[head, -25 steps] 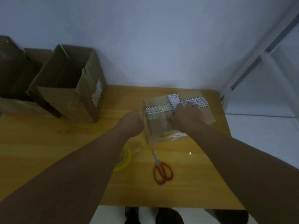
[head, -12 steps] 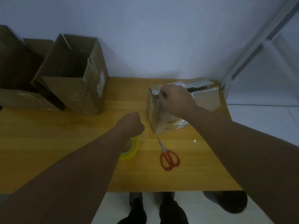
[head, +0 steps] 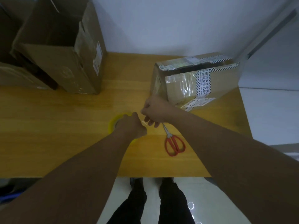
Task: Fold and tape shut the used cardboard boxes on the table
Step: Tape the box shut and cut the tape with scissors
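Counter [head: 48,126], wooden: left hand [head: 131,126] curled round yellow tape roll [head: 113,122] near centre; right hand [head: 155,110] just beside, pinching clear tape end [head: 143,122]. Part-taped cardboard box [head: 186,84] at far right corner, top seam gaping. Red scissors [head: 174,143] lie flat under the right forearm; open boxes [head: 64,62] far left

Red-handled metal scissors [head: 169,136] lie on the yellow wooden table [head: 48,143], front right. Behind the table rises a plain pale wall [head: 161,21]; to its right slants a grey metal frame [head: 267,34].

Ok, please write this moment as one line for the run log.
left hand: holds tape roll | right hand: pinches tape end | small box: top seam open | scissors: on table
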